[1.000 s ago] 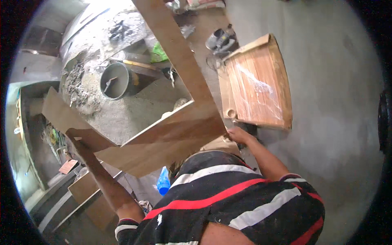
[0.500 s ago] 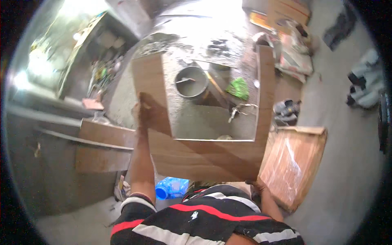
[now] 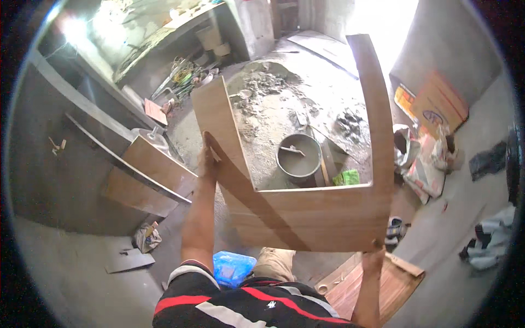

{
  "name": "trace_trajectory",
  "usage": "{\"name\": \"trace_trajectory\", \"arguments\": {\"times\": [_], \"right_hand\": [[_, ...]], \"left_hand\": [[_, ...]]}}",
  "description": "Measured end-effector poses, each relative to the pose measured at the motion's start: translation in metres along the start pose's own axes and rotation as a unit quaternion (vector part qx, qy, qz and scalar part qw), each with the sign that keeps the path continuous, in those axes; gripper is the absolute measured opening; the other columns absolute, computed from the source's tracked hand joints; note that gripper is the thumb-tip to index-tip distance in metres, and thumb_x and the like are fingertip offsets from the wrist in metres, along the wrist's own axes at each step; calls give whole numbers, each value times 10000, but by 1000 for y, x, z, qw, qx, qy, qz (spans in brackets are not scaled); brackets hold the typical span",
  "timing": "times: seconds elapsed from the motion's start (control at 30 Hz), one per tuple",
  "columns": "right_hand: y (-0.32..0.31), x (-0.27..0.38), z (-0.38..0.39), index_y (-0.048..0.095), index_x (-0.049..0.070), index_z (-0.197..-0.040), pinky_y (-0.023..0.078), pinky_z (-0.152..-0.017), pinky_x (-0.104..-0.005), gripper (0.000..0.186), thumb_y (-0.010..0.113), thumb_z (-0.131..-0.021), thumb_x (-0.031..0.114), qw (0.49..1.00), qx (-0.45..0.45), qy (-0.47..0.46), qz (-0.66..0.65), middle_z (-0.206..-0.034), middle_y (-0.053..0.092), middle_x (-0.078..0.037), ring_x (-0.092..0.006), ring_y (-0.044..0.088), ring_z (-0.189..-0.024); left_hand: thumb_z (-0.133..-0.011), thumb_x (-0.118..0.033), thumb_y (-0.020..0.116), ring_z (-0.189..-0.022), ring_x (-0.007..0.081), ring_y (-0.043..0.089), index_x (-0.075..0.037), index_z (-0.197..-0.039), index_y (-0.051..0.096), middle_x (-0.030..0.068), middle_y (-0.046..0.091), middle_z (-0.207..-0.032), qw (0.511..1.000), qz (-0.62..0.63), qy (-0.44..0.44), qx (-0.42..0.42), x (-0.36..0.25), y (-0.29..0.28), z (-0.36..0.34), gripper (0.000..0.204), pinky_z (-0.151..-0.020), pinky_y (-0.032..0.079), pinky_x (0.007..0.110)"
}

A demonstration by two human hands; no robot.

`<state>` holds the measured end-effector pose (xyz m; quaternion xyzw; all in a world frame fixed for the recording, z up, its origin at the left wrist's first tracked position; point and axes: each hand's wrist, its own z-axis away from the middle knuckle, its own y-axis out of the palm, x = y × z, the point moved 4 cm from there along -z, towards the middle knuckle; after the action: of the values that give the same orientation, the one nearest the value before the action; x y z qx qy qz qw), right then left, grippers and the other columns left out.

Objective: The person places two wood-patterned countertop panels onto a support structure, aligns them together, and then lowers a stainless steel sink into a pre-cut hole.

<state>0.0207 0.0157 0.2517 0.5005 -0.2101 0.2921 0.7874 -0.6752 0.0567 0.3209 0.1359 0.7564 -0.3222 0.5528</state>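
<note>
I hold a flat U-shaped panel (image 3: 311,218) with a brown wood-grain face up in front of me; its cut-out opens away from me. My left hand (image 3: 208,157) is closed on the left arm's outer edge, its fingers partly hidden behind. At the lower right corner, my right hand (image 3: 374,252) grips the bottom edge. Through the cut-out I see a round dark bucket (image 3: 298,157) of grey contents with a trowel-like tool (image 3: 293,150) in it. A bright green bag or cloth (image 3: 346,177) lies beside the bucket, partly behind the panel.
Wood-grain boards (image 3: 158,167) lean at the left ledge. A blue plastic jug (image 3: 233,268) stands near my legs. A stack of wood-grain pieces (image 3: 350,290) lies lower right. Sacks (image 3: 429,169) and a cardboard box (image 3: 439,106) sit at right; rubble (image 3: 268,87) covers the far floor.
My view has tilted up and swung left, showing more of the far floor. The panel has turned, its right arm now reaching higher. Both hands still hold it.
</note>
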Motion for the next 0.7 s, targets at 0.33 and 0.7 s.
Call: {"name": "trace_trajectory", "arguments": {"times": [0.33,0.7], "right_hand": [[246,-34,-163,385,85,-1543,324,-1186,-474,664,596,-1012,422,997,-56,-43,30,-1589,400,-92,-292,383,-1436],[418,-56,-361,452,-50,-1453,457,-1056,-439,667,742,-916,220,912,-39,-251,322,-1412,542,-170,-289,541,-1248]], "left_hand": [[-898,-636,674,-1222,287,598,42,-1432,484,133,590,-1385,830,481,-257,-120,6,50,-61,883,-1052,490,442],[-1031,-561,497,-1278,323,566,-30,-1432,479,148,565,-1424,778,521,-312,-165,49,57,-115,665,-1085,463,512]]}}
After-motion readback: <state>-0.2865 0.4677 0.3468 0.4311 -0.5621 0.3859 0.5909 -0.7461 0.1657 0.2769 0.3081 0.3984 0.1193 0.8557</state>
